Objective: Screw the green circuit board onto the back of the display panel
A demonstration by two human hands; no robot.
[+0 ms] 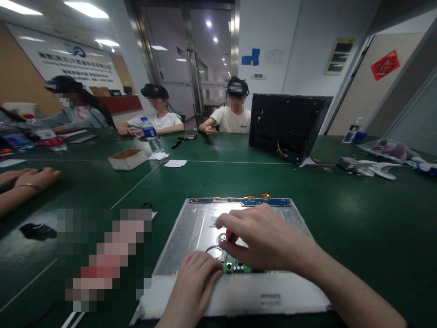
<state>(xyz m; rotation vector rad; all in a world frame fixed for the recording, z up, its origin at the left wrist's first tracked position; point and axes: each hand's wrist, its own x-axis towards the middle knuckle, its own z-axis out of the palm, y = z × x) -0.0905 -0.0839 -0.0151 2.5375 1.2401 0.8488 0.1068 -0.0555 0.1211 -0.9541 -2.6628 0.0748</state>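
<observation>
In the head view, a flat metal-backed display panel (177, 241) lies in front of me, with a blue circuit strip (221, 201) along its far edge. A small green circuit board (237, 267) sits on its near half, partly under my hands. My right hand (262, 234) is bent over the panel's middle, its fingers closed round a red-and-black tool handle (231, 236); the tool's lower part is hidden. At the board's left end rests my left hand (200, 278), fingers curled together. What lies under its fingertips is hidden. A thin dark cable (213, 248) curves between the hands.
A black monitor (287, 127) stands at the back right, near gloves (370, 168). Farther left are a white box (127, 159) and a water bottle (150, 135). Several people sit around the green table (205, 180). Another person's hands (32, 180) rest at the left.
</observation>
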